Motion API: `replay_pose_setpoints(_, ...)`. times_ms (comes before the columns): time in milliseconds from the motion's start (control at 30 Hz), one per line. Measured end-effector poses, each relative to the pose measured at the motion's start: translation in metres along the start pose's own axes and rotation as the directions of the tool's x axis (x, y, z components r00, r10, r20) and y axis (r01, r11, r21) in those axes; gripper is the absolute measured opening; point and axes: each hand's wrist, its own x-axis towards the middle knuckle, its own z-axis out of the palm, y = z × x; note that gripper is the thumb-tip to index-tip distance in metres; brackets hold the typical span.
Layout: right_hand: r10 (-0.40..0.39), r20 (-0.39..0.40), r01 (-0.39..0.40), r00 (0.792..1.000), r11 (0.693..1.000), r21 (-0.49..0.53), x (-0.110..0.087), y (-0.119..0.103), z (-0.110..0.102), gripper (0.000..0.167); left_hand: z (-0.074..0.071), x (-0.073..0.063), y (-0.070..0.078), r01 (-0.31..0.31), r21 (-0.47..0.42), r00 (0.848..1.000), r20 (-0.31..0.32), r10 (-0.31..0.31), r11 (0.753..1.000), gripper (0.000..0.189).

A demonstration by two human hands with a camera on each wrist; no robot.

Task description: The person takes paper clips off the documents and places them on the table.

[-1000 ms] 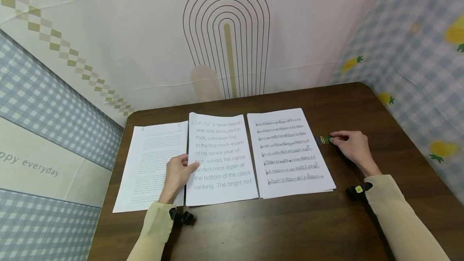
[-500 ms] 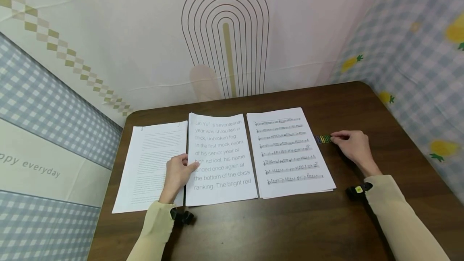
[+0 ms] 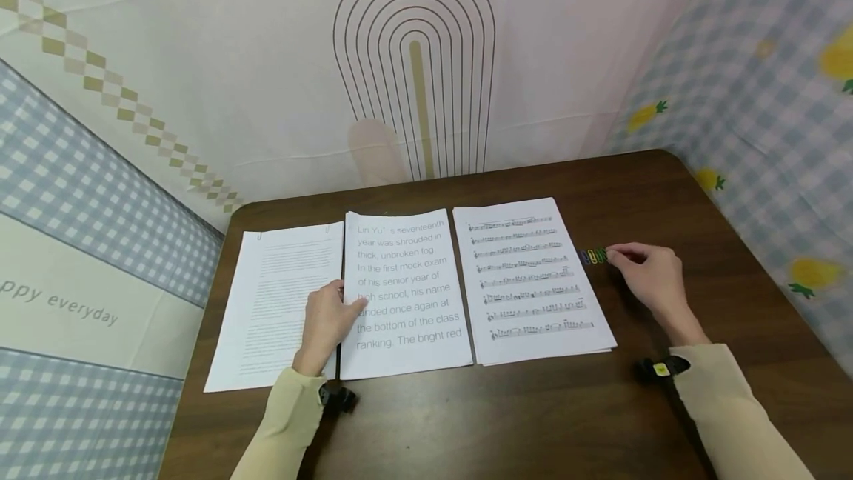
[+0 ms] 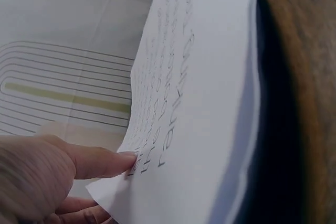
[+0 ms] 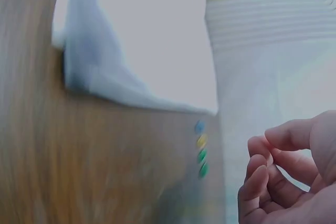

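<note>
Three paper stacks lie side by side on the table. My left hand (image 3: 328, 323) grips the left edge of the middle large-print stack (image 3: 406, 302), its thumb on top and other fingers under the edge. In the left wrist view that sheet's corner bends up by the thumb (image 4: 105, 162). My right hand (image 3: 649, 280) is right of the sheet-music stack (image 3: 533, 280), fingertips at the end of a short row of paper clips (image 3: 594, 256). Blue, yellow and green clips (image 5: 202, 156) show in the right wrist view. Thumb and forefinger meet there; I cannot tell whether a clip is between them.
A small-print stack (image 3: 280, 302) lies at the left, with paper clips (image 3: 260, 236) on its top edge. The brown table (image 3: 506, 421) runs back to a patterned curtain (image 3: 280, 80), and a checked cloth (image 3: 753, 132) hangs beyond its right edge.
My right hand stayed at the clips, then its wrist shifted slightly, leaving a gap between thumb and forefinger visible. The left hand keeps its grip, and the middle stack's top edge sits slightly lower.
</note>
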Motion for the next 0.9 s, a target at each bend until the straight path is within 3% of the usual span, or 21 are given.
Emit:
replay_pose_setpoints(300,-0.131,-0.05,0.134,0.99,0.99,0.051,-0.034,-0.046,0.009,0.034,0.0,-0.003,0.0,-0.052,0.114,0.998,-0.038,0.057,0.992,0.047)
replay_pose_setpoints(600,-0.226,-0.04,0.228,0.973,0.971,0.069,-0.051,-0.078,0.017,0.027,-0.001,-0.004,-0.004,-0.078,0.223,0.994,-0.064,0.094,0.972,0.042)
replay_pose_setpoints(767,-0.237,-0.016,0.238,0.971,0.969,0.069,-0.056,-0.087,0.02,0.025,-0.005,-0.005,-0.008,-0.085,0.215,0.993,-0.065,0.101,0.973,0.042)
replay_pose_setpoints(900,-0.251,0.004,0.25,0.968,0.964,0.09,-0.059,-0.095,0.024,0.025,-0.011,-0.007,-0.013,-0.086,0.198,0.989,-0.1,0.107,0.976,0.045)
